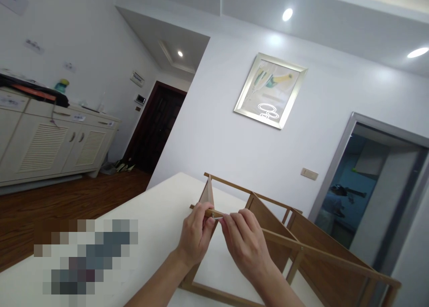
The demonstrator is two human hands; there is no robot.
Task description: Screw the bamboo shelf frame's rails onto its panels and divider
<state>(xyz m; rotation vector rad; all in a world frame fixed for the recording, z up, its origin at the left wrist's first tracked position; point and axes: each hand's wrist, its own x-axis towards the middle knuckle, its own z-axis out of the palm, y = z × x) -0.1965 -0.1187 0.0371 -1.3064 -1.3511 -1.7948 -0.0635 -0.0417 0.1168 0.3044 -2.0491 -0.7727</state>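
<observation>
A wooden shelf frame (pixel 301 249) with thin rails and brown panels lies on its side on a white table (pixel 157 217). My left hand (pixel 196 235) pinches the near rail of the frame close to its left end. Facing it, my right hand (pixel 246 242) has its fingers closed around the same rail, with a small metal piece (pixel 218 215) showing between the two sets of fingertips. Both hands touch the rail and almost meet.
A pixelated patch covers part of the table at the lower left. A white cabinet (pixel 50 141) stands along the left wall beyond a wooden floor. A framed picture (pixel 270 90) hangs on the wall, with a dark door (pixel 156 128) behind and a glass doorway (pixel 372 191) at right.
</observation>
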